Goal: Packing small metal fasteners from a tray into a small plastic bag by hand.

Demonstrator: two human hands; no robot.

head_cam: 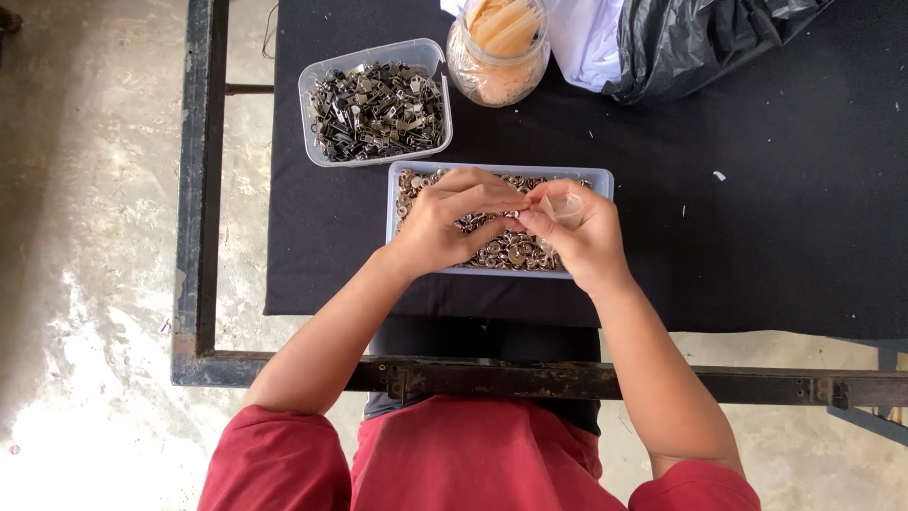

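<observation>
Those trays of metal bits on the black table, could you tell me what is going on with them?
A person's left hand and right hand meet over the long tray of small round metal pieces, pinching something tiny between the fingertips. The right hand also holds a small clear piece. A square tray of darker clips and a jar sit behind.

A small see-through plastic piece [566, 208] sits in the right hand [582, 237], pinched between its fingers, right above the long clear tray [598, 180]. The tray is full of little shiny metal bits [511, 251], gold and silver. The left hand [445, 222] is bent over the tray too, and its fingertips meet the right hand's fingertips at the plastic piece.
</observation>
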